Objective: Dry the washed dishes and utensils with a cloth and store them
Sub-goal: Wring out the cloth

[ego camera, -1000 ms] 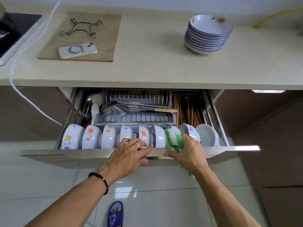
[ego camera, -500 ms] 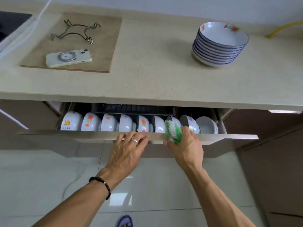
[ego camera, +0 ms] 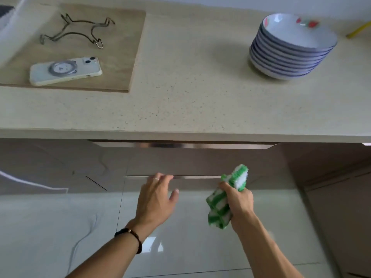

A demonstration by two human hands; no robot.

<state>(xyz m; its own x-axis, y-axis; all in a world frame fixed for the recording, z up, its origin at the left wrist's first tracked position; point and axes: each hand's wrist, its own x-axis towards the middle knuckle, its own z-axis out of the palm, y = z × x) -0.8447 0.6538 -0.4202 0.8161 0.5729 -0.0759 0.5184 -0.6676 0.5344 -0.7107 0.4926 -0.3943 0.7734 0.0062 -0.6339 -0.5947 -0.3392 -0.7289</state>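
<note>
Plates (ego camera: 292, 47), stacked blue-rimmed and shallow, wait at the right of the counter (ego camera: 190, 93) while the person stands before the closed drawer front (ego camera: 180, 159).

From the left: a white cable (ego camera: 12, 23) crosses the corner. Beside it a board (ego camera: 128, 57) carries a wire trivet (ego camera: 76, 31) and, nearer the edge, a phone (ego camera: 66, 71) lying face down. Bare counter separates the board from the plates, which stand well apart from both hands.

Below the counter edge, the left hand (ego camera: 155, 199) reaches toward a lower handle strip (ego camera: 190, 177), fingers straight and relaxed, gripping nothing; whether the fingertips touch the strip cannot be told. A dark bracelet (ego camera: 130, 237) circles that wrist. Just to its right, the right hand (ego camera: 237, 201) is clenched round a green-and-white cloth (ego camera: 226, 197), bunched so that one end stands above the fist and the other hangs below.

The plates look like glazed ceramic: stiff, breakable, heavy as a stack, and likely slick if wet. They would best be lifted one at a time from the top, thumb over the rim and fingers under the base, with the cloth cupping the underside. The cloth is soft and light, and any grip serves. The stack appears undried and unstored, so the work seems partly done.
</note>
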